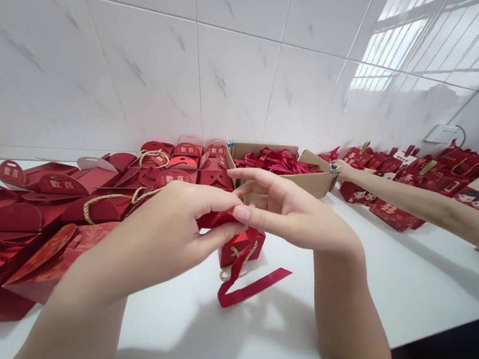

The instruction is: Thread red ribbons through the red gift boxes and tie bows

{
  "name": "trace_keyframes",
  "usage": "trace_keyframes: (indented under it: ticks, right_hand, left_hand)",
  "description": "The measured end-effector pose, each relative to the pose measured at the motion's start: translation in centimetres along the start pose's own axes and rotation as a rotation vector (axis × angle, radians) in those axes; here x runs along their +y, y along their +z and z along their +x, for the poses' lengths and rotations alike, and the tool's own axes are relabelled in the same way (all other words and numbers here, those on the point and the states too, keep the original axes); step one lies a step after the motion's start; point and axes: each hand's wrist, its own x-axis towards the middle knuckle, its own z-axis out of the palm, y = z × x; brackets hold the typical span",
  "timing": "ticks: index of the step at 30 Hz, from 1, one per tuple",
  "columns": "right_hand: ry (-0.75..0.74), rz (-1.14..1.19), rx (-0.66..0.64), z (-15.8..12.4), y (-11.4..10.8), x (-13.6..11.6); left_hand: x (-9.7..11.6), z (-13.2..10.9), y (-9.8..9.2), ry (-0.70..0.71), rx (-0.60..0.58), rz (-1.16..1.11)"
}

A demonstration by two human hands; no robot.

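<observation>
My left hand (184,219) pinches a dark red ribbon (253,291) between thumb and index finger. My right hand (288,210) meets it, its thumb tip against the left fingers and pressed at the ribbon, the index finger stretched out above. From the hands the ribbon hangs down, and its loose end curls over the white table. Just below and behind them sits a small red gift box (255,244) with a twisted gold cord; the hands hide its upper part. The ribbon's other end is hidden among the fingers.
Many red gift boxes (60,184) crowd the left of the white table (388,260). A cardboard box (319,185) of red ribbons (278,160) stands against the tiled wall. Another person's arm (424,199) reaches in from the right, before more red boxes (448,179).
</observation>
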Motion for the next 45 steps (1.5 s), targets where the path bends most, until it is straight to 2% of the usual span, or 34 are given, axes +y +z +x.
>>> trace_keyframes:
  ticks: [3, 6, 11, 14, 17, 20, 26, 32, 37, 40, 45]
  right_hand:
    - [0.007, -0.096, 0.048, 0.1, 0.6, -0.1]
    - [0.013, -0.125, 0.062, 0.3, 0.6, 0.1]
    - [0.040, -0.182, 0.019, -0.4, -1.1, -0.2]
    - [0.115, -0.277, 0.009, -1.1, -2.2, -0.5]
    - [0.168, -0.347, 0.053, -1.2, -2.4, -0.5]
    - [0.136, -0.283, 0.072, -0.6, -1.7, -0.2]
    - [0.158, -0.231, -0.056, 1.0, -1.0, 0.9]
    - [0.260, -0.325, -0.182, 1.1, -2.1, 1.2]
    - [0.234, -0.312, -0.083, 0.6, -2.8, 0.9]
    - [0.240, -0.291, -0.100, 0.3, -3.3, 0.8]
    - [0.287, -0.400, -0.099, -0.1, -4.1, 1.1]
  left_hand:
    - [-0.2, 0.1, -0.2, -0.050, -0.050, 0.012]
    - [-0.3, -0.1, -0.7, -0.073, -0.043, -0.007]
    - [-0.8, -0.5, -1.6, -0.060, 0.008, 0.053]
    - [-1.2, -0.4, -1.7, -0.041, 0.074, 0.097]
    - [-1.1, 0.1, -0.9, -0.011, 0.116, 0.061]
    - [-0.7, 0.8, 0.3, 0.027, 0.132, 0.004]
    - [-0.2, 1.6, 2.4, -0.030, 0.194, 0.076]
    - [0.0, 1.7, 2.6, 0.021, 0.166, 0.063]
    - [-0.5, 1.8, 2.6, 0.028, 0.175, 0.011]
    - [-0.9, 2.1, 3.0, -0.031, 0.128, 0.034]
    - [-1.3, 2.7, 3.8, -0.070, 0.016, 0.010]
